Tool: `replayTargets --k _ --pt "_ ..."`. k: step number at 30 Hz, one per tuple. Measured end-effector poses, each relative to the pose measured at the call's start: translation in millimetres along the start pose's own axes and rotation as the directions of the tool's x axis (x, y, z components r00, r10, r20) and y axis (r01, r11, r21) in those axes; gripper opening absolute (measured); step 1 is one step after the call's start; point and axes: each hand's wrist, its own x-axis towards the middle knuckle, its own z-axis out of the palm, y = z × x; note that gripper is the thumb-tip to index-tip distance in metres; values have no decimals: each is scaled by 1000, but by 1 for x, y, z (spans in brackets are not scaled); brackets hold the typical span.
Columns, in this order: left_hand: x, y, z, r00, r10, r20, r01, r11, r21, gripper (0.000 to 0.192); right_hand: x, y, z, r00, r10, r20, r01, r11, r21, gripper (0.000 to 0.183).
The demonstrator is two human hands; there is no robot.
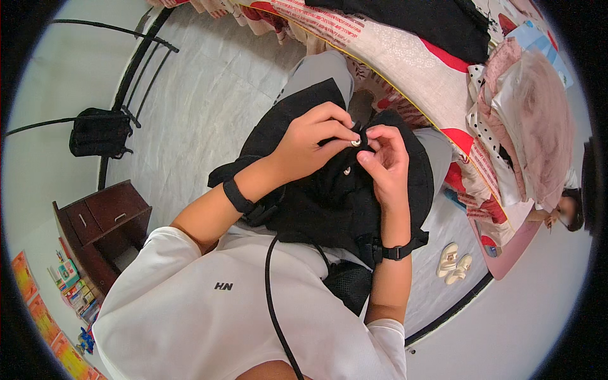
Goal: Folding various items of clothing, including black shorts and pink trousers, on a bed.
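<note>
A black cloth garment (323, 204) lies bunched across my lap. My left hand (316, 140) pinches its edge between thumb and fingers beside a shiny round metal button (356, 142). Close on the other side, my right hand (387, 159) holds the same cloth by a raised fold, thumb and index finger bent toward it. A second small metal fastener (347, 171) shows on the cloth just below the fingers. The fingertips partly hide the fold, so its exact part cannot be told.
A bed with a patterned sheet (403, 52) bears black cloth (413, 23) and piled pink clothes (541, 118). Sandals (454, 263) are on the floor at right. A person (567, 209) is at the far right. A brown desk (104, 213) and black bag (99, 133) are at left.
</note>
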Motion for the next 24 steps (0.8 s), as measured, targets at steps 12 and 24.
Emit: replayTargets --k 12,24 --pt "0 -14 4 1000 -16 -12 15 996 -83 17 2 8 -5 1000 31 4 -30 998 -52 20" --pt "-8 -12 11 913 -381 146 399 754 -523 8 4 7 8 972 -146 -183 71 928 -365 16"
